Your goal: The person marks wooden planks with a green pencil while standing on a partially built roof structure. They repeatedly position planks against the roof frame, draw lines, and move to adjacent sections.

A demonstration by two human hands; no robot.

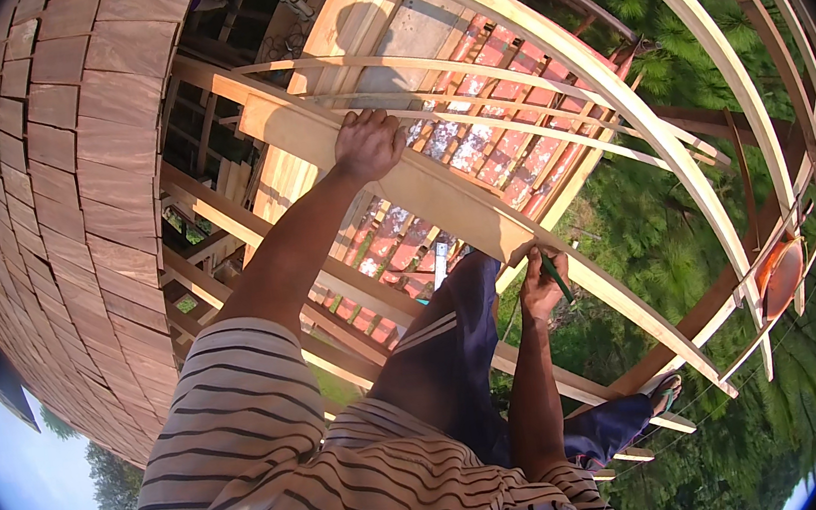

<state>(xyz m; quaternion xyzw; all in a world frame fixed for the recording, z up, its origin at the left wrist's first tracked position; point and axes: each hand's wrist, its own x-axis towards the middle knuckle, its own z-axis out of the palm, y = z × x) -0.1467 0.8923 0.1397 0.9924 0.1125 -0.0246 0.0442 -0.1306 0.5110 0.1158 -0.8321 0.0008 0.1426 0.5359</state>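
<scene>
A wide pale wooden board [453, 205] lies slantwise across the roof framing in front of me. My left hand [370, 145] is closed over its upper part, knuckles up and fingers wrapped at the far edge. At the board's lower right end, my right hand [542, 285] pinches a slim green pencil [559, 280]. The pencil's back end sticks out past the fingers; its tip is hidden by the hand. The right thumb and fingertips are close against the board's end and a long rafter [625, 301].
Brown shingles [94, 150] cover the roof on the left. Curved wooden strips [677, 139] arch over the right side. Below the open framing are red, paint-worn slats [518, 157] and green trees [687, 233]. My leg [449, 351] straddles the beams; my sandalled foot [665, 394] is lower right.
</scene>
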